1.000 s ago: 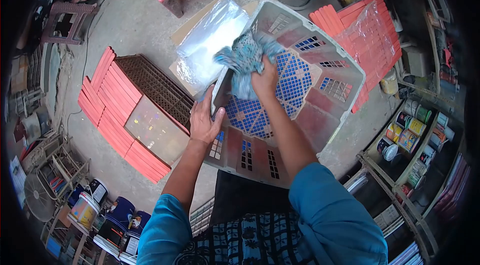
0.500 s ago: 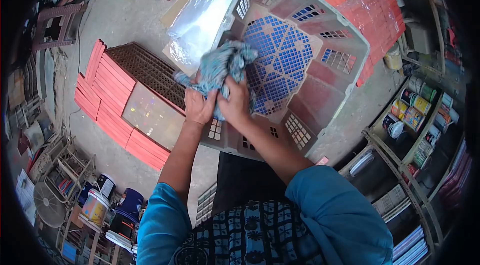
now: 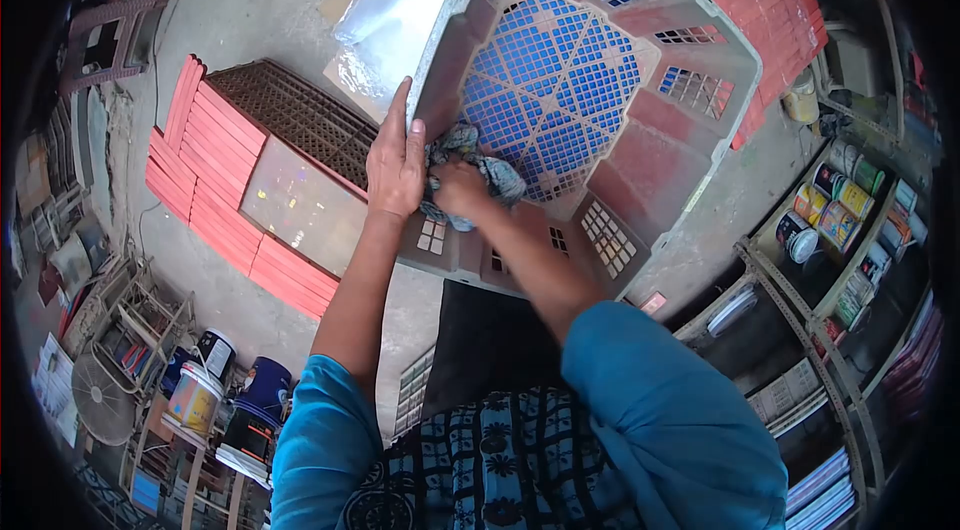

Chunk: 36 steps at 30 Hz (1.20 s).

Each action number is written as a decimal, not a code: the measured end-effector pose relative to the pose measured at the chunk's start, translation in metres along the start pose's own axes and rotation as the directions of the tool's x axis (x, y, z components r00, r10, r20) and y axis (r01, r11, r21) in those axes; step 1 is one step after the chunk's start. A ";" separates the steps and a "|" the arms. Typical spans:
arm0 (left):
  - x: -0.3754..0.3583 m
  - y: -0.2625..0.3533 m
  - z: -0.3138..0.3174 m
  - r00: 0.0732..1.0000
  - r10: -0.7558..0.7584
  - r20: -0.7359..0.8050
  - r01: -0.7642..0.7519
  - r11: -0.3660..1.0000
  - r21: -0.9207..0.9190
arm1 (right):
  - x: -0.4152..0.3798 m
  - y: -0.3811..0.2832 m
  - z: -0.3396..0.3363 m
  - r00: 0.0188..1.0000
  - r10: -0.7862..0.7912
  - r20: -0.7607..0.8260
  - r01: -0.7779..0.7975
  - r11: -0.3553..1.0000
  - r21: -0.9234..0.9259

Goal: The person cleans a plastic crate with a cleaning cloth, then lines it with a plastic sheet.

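Note:
A large grey plastic crate (image 3: 640,170) with red-stained inner walls lies before me, its lattice bottom showing blue through the holes. My left hand (image 3: 397,165) rests on the crate's left rim with fingers stretched out. Inside the near left corner, my right hand (image 3: 462,192) presses a crumpled blue-grey cloth (image 3: 503,180) against the crate wall, its fingers closed on the fabric.
Left of the crate stands a brown lattice crate (image 3: 290,120) beside stacked red strips (image 3: 215,145). Clear plastic wrap (image 3: 400,5) lies behind. More red strips (image 3: 770,20) are at the upper right. Shelves with paint cans (image 3: 838,225) stand right; buckets (image 3: 195,395) lower left.
My left hand has let go of the cloth and moved up onto the rim. The cloth has gone lower into the crate corner under my right hand. The crate appears slightly higher in view.

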<state>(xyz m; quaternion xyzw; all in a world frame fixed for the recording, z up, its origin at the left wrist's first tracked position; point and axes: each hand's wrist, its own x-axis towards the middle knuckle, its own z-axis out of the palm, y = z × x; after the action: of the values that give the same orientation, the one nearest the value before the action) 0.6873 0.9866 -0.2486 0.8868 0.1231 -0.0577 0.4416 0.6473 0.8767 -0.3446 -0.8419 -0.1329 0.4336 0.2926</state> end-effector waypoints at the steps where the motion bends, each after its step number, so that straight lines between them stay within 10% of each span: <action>1: 0.001 -0.002 0.001 1.000 0.011 -0.012 -0.011 1.000 0.001 | -0.003 0.011 -0.010 0.991 -0.131 0.039 0.131 0.991 0.003; 8: 0.000 -0.005 0.003 1.000 -0.024 -0.007 0.024 1.000 -0.002 | -0.002 -0.003 0.005 0.999 -0.004 -0.048 -0.012 0.941 -0.338; 15: -0.003 -0.006 0.005 0.999 -0.053 -0.002 0.053 0.999 0.014 | -0.067 -0.038 -0.038 0.916 -0.377 0.139 0.373 0.926 0.055; 23: -0.001 -0.009 0.004 0.999 -0.017 -0.036 0.018 0.999 0.026 | -0.015 -0.016 0.001 0.985 -0.143 0.094 0.153 0.982 -0.107; 27: -0.005 -0.004 0.005 0.997 -0.082 0.000 0.082 0.996 0.018 | -0.092 -0.049 -0.025 0.883 -0.466 -0.052 0.467 0.884 0.001; 33: -0.004 -0.005 0.006 0.998 -0.045 -0.051 0.049 0.995 0.091 | -0.035 -0.031 -0.017 0.996 -0.052 0.074 0.053 0.998 -0.016; 36: -0.004 -0.006 0.009 0.996 -0.013 -0.092 0.028 0.986 0.162 | -0.015 0.003 0.010 0.987 -0.057 -0.148 0.041 0.993 -0.106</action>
<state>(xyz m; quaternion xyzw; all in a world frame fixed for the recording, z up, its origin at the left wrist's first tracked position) 0.6814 0.9824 -0.2580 0.9204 0.1469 -0.0319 0.3610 0.6305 0.8711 -0.3417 -0.8828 -0.1532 0.3537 0.2686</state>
